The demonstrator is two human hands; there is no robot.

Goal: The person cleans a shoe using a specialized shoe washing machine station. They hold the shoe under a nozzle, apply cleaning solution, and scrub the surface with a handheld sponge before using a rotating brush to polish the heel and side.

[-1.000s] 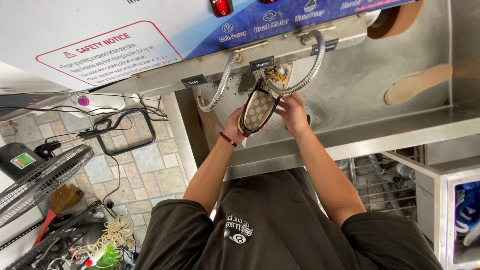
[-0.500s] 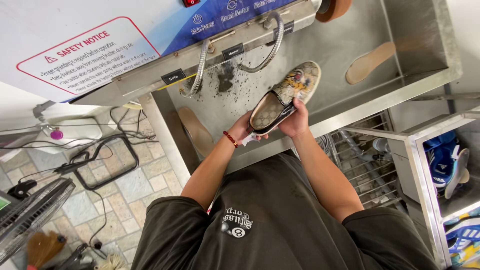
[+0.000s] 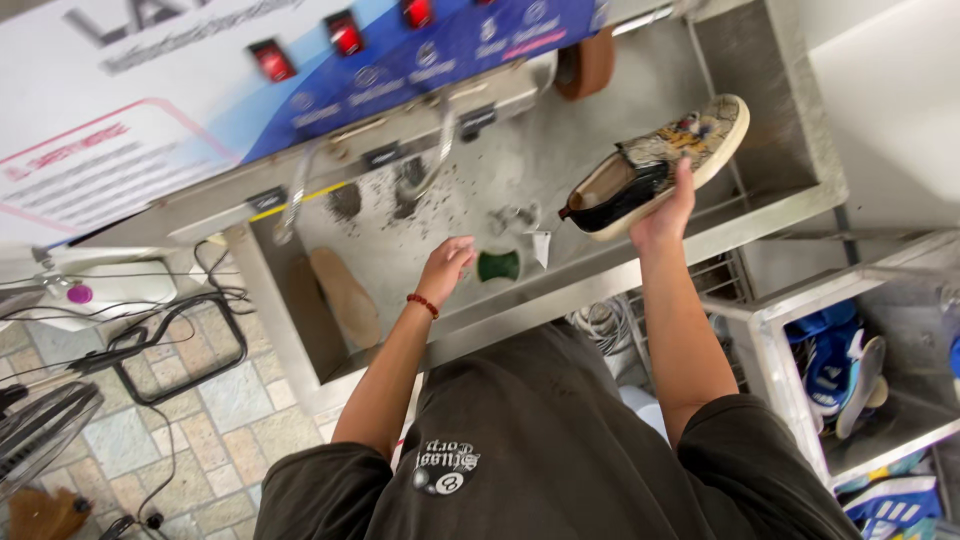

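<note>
My right hand grips a patterned slip-on shoe by its sole, holding it up over the right side of a steel wash basin. My left hand hovers with loose, parted fingers over the basin floor, holding nothing, just left of a round green drain plug. A small white tag hangs in the air beside the plug. A red bead bracelet circles my left wrist.
A tan insole lies at the basin's left end, with dark grit scattered near two flexible metal hoses. A brown brush wheel sits under the blue control panel. Blue sneakers fill a steel shelf at right. Cables lie on tiled floor at left.
My left hand has let go of the shoe and dropped toward the green plug. My right hand has carried the shoe rightward and up. The view has shifted right.
</note>
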